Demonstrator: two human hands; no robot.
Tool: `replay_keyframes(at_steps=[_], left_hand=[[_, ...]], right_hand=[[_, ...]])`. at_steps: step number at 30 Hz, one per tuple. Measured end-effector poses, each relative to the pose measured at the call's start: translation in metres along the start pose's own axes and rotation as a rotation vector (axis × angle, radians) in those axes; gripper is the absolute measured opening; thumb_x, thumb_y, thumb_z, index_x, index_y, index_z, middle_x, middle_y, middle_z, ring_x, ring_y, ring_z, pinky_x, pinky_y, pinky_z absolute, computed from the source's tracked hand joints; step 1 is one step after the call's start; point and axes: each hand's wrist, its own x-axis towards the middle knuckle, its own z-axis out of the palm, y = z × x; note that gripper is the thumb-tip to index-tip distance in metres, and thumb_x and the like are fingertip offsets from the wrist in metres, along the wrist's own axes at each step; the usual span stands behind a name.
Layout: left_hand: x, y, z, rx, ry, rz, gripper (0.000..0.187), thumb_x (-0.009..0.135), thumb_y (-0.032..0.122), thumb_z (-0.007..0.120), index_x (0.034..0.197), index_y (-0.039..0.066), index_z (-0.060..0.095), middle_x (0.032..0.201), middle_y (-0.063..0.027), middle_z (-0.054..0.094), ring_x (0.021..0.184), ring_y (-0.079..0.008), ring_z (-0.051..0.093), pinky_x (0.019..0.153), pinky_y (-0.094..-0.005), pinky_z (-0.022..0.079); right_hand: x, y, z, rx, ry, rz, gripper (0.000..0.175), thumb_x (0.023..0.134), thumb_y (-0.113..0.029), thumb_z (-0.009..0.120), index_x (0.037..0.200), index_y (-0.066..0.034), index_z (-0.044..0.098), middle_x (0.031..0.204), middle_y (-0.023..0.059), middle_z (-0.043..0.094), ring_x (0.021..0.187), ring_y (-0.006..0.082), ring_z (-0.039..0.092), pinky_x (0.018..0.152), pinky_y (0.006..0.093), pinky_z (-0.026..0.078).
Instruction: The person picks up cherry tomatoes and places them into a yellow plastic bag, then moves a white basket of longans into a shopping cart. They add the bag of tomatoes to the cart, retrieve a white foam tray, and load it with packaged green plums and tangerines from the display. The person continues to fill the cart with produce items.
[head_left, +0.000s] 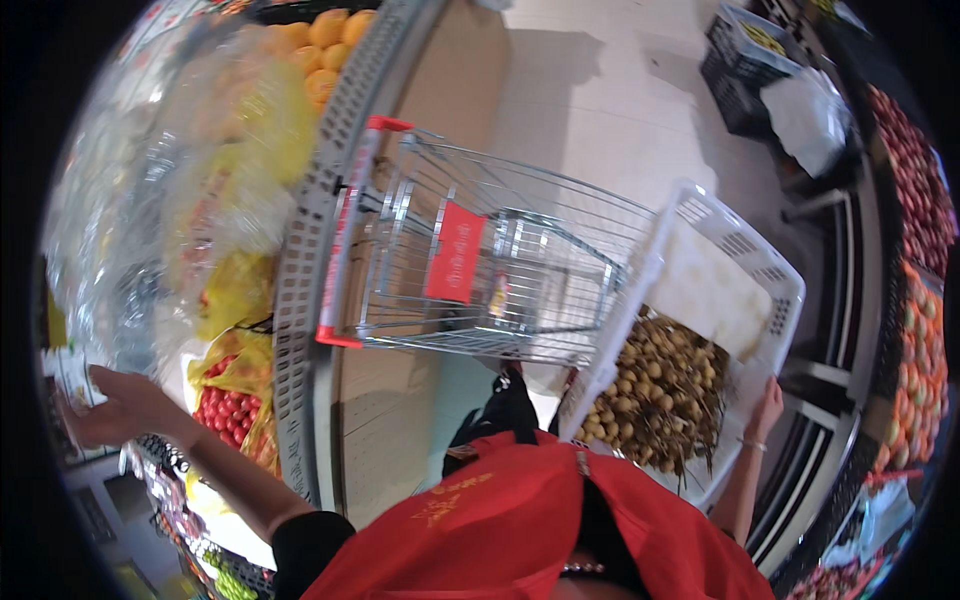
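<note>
A white plastic crate (679, 217) is tilted in front of my body, its left side overlapping the end of a wire shopping cart (525, 259). Brown bunches of longans (660, 390) on twigs fill its near part, and a stained white sheet (709, 292) lies behind them. My right hand (766, 409) grips the crate's right rim. Far to the left, my left hand (124, 409) reaches over the fruit stand beside a white printed package (75, 379). Whether its fingers hold that package is unclear. Red small fruit (227, 412) in a yellow bag lies just right of this hand.
Clear plastic bags (135, 225) cover much of the left stand, with oranges (326, 45) beyond. A perforated grey ledge (300, 262) edges that stand. Stacked crates (739, 82) stand at the upper right. Onions (919, 367) line the right-hand shelf.
</note>
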Motion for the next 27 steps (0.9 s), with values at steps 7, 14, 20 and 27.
replay_keyframes(at_steps=[7,14,20,27], left_hand=[[-0.385,0.169,0.211,-0.629,-1.594,-0.273,0.035,0.095,0.033,0.046,0.108,0.002,0.052,0.089,-0.0105,0.058,0.085,-0.023,0.06,0.075,-0.034,0.05],[-0.408,0.214,0.198,-0.856,-1.642,-1.183,0.029,0.097,0.029,0.04,0.101,0.004,0.055,0.067,0.0,0.053,0.051,-0.0098,0.05,0.042,-0.0251,0.04],[-0.413,0.206,0.137,-0.89,-1.153,-1.816,0.044,0.097,0.04,0.034,0.083,0.007,0.059,0.061,-0.0016,0.052,0.047,-0.0128,0.046,0.043,-0.0285,0.036],[-0.398,0.179,0.067,-1.438,-1.229,-1.908,0.032,0.092,0.019,0.04,0.119,0.003,0.045,0.103,-0.0171,0.059,0.088,-0.0267,0.064,0.075,-0.0374,0.054]], right_hand=[[-0.001,-0.008,0.003,-0.006,-0.001,0.023,0.032,0.092,-0.03,0.054,0.073,-0.0056,0.059,0.062,-0.0086,0.04,0.058,0.0037,0.032,0.05,0.0228,0.026],[-0.007,-0.064,0.006,0.022,-0.082,0.032,0.025,0.09,-0.027,0.058,0.08,-0.0042,0.063,0.063,-0.0087,0.042,0.058,0.0029,0.034,0.05,0.0215,0.027],[0.01,-0.185,0.054,-0.126,-0.335,-0.302,0.026,0.089,-0.025,0.057,0.073,-0.0046,0.057,0.066,-0.0075,0.045,0.062,0.0027,0.037,0.053,0.0211,0.029],[-0.011,-0.316,0.208,-0.449,-0.744,-0.727,0.038,0.085,-0.036,0.06,0.083,0.0011,0.064,0.066,0.0,0.055,0.061,0.0083,0.046,0.054,0.0271,0.039]])
